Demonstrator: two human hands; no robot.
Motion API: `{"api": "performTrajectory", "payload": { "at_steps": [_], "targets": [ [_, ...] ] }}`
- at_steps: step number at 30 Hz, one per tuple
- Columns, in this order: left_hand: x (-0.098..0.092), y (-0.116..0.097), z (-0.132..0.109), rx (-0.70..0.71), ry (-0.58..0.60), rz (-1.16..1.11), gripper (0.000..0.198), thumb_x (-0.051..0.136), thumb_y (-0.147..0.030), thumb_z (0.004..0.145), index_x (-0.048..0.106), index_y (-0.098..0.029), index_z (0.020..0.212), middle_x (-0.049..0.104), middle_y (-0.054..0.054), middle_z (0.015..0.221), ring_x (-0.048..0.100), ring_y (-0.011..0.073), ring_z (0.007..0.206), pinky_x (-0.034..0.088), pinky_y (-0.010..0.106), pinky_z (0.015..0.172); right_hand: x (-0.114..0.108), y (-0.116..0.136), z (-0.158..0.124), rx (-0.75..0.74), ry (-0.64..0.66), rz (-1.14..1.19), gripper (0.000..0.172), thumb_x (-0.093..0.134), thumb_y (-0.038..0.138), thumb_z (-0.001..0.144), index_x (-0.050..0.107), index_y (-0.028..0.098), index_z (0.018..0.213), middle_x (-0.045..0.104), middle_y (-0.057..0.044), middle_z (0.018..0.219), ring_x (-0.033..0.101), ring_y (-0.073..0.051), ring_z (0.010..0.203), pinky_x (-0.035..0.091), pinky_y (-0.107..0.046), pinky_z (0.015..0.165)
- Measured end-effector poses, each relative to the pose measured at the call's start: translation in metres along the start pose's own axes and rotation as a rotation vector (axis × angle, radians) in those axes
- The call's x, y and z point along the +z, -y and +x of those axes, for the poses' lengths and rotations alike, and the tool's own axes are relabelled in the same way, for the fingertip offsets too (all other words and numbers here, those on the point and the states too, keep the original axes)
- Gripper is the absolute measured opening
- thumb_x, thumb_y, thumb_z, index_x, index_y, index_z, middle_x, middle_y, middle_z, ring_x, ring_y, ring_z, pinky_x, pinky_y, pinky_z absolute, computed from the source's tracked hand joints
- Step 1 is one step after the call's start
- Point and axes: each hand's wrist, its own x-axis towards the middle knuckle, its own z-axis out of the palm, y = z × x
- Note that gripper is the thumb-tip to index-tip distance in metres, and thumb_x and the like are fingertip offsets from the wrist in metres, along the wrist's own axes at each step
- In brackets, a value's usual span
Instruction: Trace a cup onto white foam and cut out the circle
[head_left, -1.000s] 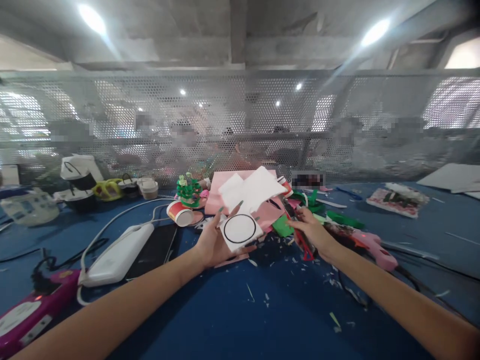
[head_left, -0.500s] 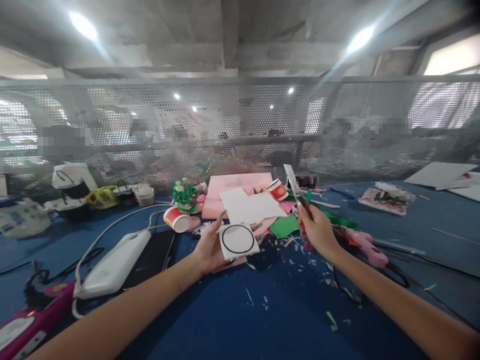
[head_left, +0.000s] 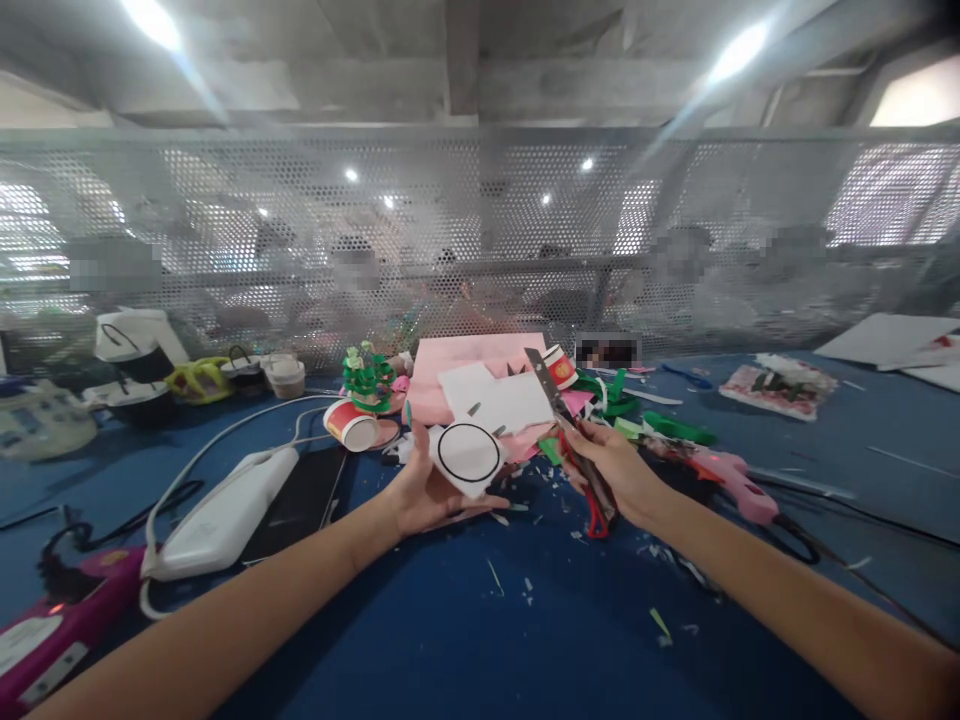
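A small square of white card [head_left: 468,455] with a black circle outline on it rests in my left hand [head_left: 427,490]. The thumb is raised at its left side and the fingers spread behind and below it. To the right, my right hand [head_left: 611,470] is wrapped round a pair of scissors [head_left: 553,390] with red handles. Their blades point up and away to the left, looking closed together, and stand apart from the card. Part of the handles is hidden by the fingers. White paper sheets [head_left: 499,405] and a pink sheet [head_left: 427,370] lie beyond both hands.
Paper scraps litter the blue table [head_left: 450,620]. A pink glue gun [head_left: 739,485] with a cable lies right. On the left are a white power bank [head_left: 225,515], a black phone-like slab [head_left: 300,505] and a purple power strip [head_left: 82,620]. Red paper cups [head_left: 350,425] and a perforated screen [head_left: 480,230] stand behind.
The card has turned so one corner points toward me, with the left thumb now more upright. My right hand has moved left and lower, bringing the scissors closer to the card.
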Motion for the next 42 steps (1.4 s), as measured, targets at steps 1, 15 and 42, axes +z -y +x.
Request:
{"api": "performTrajectory", "payload": {
  "at_steps": [1,15,42],
  "targets": [
    [0.0,-0.001,0.0,0.002,-0.005,-0.004,0.079,0.029,-0.068,0.075,0.032,-0.013,0.131,0.047,0.022,0.126,0.042,0.0401,0.116,0.029,0.063,0.09,0.001,0.0,-0.001,0.007,0.019,0.009,0.024,0.062,0.039,0.072,0.051,0.018,0.072,0.052,0.005,0.057,0.038,-0.003,0.034,0.036,-0.019,0.034],
    [0.003,-0.006,0.0,-0.15,0.046,-0.164,0.055,0.039,-0.055,0.078,0.05,-0.017,0.117,0.054,0.014,0.118,0.047,0.0289,0.113,0.032,0.042,0.093,0.011,-0.002,-0.015,0.092,0.157,0.071,0.02,0.058,0.038,0.077,0.052,0.019,0.075,0.049,0.008,0.051,0.03,-0.001,0.028,0.03,-0.016,0.029],
    [0.005,0.001,0.001,-0.142,0.085,-0.08,0.062,0.041,-0.039,0.073,0.036,-0.009,0.127,0.049,0.018,0.123,0.042,0.0317,0.116,0.019,0.047,0.1,0.02,-0.009,-0.023,0.499,0.236,0.3,0.033,0.038,0.043,0.088,0.053,0.016,0.076,0.05,0.005,0.052,0.028,-0.003,0.03,0.03,-0.016,0.03]
  ]
}}
